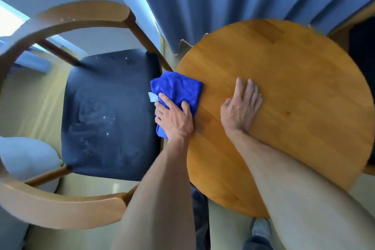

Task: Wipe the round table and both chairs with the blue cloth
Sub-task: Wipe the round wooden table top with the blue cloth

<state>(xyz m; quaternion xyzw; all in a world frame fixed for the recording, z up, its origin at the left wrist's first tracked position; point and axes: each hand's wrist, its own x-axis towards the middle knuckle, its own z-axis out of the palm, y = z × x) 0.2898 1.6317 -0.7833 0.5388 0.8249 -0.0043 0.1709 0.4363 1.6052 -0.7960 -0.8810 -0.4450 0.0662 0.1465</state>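
The left hand grips the cloth, fingers spread over its near half and curled into the folds, thumb along its right side. The folded cloth sits at the centre of the frame, straddling the left rim of the table: its right part lies on the wood, its left part overhangs toward the chair. Its long axis runs roughly from lower left to upper right, and a small white tag sticks out just left of the fingertips.

The right hand lies flat on the tabletop, fingers straight and together, holding nothing; it seems to steady the table. It is near the cloth but apart from it.

From the fingers, the bare tabletop spreads to the right and up, while the dark, dusty chair seat lies just left and below. So the left hand is the working one, and a sweep rightward would cover the table. A second chair shows only partly at the right edge.
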